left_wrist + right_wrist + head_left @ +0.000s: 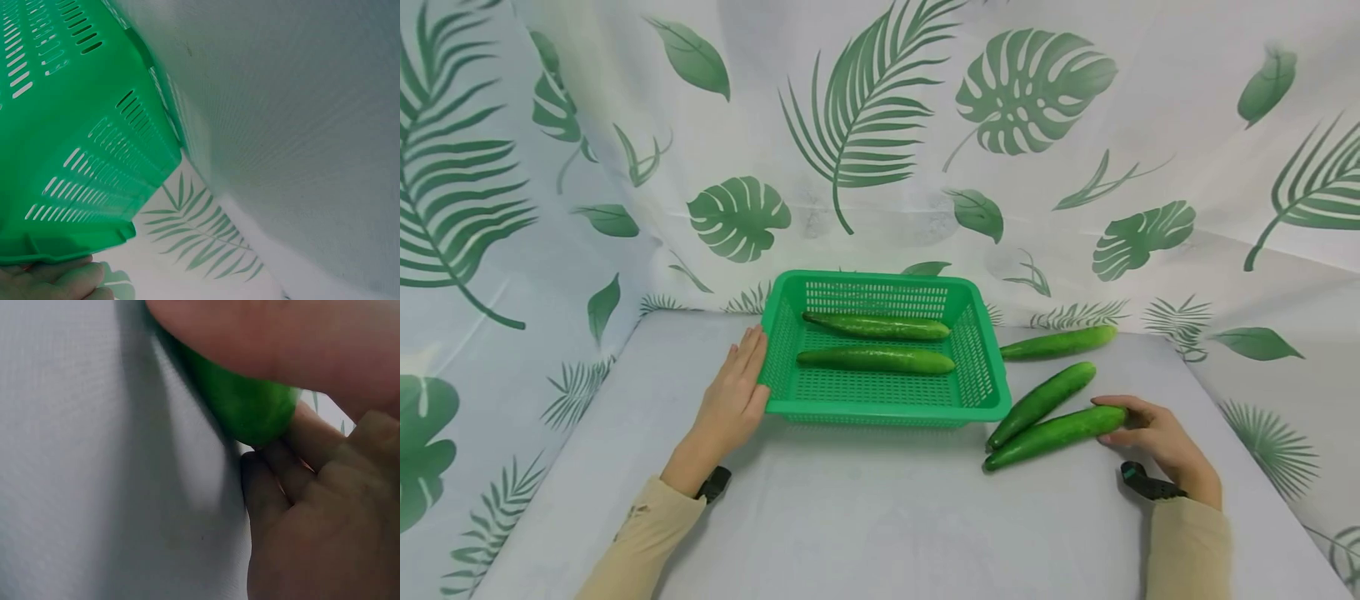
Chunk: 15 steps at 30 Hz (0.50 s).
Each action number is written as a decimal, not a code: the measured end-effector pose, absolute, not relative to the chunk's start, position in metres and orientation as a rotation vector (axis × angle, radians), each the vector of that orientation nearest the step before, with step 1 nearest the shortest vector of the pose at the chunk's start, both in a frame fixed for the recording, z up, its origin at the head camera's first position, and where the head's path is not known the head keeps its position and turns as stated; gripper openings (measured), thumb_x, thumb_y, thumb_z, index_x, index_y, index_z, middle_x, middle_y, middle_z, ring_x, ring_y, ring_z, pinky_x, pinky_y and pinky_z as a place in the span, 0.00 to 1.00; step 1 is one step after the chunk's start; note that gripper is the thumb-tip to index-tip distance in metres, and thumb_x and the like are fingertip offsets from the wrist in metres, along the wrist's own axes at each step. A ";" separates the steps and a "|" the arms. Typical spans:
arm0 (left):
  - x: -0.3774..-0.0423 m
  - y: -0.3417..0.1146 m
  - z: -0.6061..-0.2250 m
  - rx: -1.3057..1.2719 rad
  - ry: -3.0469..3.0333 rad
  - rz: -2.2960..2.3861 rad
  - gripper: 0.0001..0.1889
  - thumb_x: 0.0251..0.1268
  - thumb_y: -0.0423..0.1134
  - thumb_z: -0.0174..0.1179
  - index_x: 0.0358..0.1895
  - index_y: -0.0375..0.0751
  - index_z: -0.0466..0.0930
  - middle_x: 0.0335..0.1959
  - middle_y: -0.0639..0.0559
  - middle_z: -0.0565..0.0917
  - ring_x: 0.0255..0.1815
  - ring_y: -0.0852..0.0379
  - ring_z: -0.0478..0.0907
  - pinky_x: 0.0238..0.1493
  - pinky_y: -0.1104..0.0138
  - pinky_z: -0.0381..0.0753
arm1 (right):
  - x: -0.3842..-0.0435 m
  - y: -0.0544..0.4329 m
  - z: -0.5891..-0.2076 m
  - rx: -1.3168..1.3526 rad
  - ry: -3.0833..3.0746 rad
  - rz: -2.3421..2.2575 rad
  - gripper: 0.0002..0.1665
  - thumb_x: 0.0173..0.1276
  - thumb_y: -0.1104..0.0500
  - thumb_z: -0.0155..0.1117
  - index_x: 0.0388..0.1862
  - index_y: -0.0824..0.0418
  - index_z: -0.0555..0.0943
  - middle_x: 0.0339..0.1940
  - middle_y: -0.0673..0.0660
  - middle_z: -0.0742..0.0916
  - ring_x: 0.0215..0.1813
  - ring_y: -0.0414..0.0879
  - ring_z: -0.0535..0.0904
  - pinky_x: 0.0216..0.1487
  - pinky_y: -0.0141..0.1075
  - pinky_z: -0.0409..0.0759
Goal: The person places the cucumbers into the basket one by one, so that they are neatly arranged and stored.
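Note:
A green plastic basket stands on the table with two cucumbers lying crosswise inside. My left hand rests along its left rim, fingers straight; in the left wrist view the fingers touch the rim beside the slotted wall. To the right of the basket, my right hand pinches the near end of a cucumber between thumb and fingers. Close up in the right wrist view, the rounded green tip of that cucumber shows under the thumb, low over the table.
Beside the held cucumber lies another cucumber, and farther back a third reaches toward the basket's right side. The white table is bordered at the back and sides by a leaf-printed curtain.

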State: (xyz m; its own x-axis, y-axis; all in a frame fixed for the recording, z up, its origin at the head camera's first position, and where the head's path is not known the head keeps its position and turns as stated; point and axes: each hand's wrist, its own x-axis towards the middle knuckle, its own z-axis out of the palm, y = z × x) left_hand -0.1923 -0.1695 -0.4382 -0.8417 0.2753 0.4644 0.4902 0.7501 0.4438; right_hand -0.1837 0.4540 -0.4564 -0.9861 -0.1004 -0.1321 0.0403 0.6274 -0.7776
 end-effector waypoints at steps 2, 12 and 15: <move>-0.192 -0.169 -0.438 -0.588 -2.569 -0.802 0.33 0.64 0.28 0.40 0.74 0.22 0.53 0.77 0.31 0.54 0.78 0.36 0.49 0.75 0.45 0.49 | -0.184 0.453 -0.457 -0.057 2.696 -1.287 0.38 0.57 0.59 0.76 0.67 0.64 0.75 0.59 0.45 0.76 0.52 0.29 0.71 0.47 0.22 0.71; -0.192 -0.169 -0.437 -0.594 -2.555 -0.811 0.33 0.63 0.28 0.41 0.74 0.21 0.53 0.77 0.32 0.54 0.77 0.34 0.51 0.75 0.45 0.49 | -0.181 0.459 -0.457 -0.083 2.687 -1.347 0.36 0.56 0.61 0.77 0.64 0.66 0.77 0.51 0.36 0.79 0.48 0.33 0.76 0.45 0.25 0.76; -0.192 -0.169 -0.438 -0.591 -2.554 -0.810 0.33 0.63 0.28 0.41 0.74 0.21 0.53 0.77 0.31 0.54 0.77 0.34 0.51 0.75 0.45 0.49 | -0.177 0.462 -0.457 -0.135 2.643 -1.426 0.33 0.58 0.65 0.75 0.64 0.68 0.77 0.50 0.34 0.81 0.47 0.33 0.79 0.43 0.27 0.79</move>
State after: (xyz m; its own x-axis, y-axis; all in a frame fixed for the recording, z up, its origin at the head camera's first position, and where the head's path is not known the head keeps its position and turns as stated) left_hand -0.1922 -0.1691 -0.4383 -0.8329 0.2710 0.4825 0.4995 0.7434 0.4447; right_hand -0.1769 0.4623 -0.4570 -0.9868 -0.1430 -0.0763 -0.0147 0.5480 -0.8363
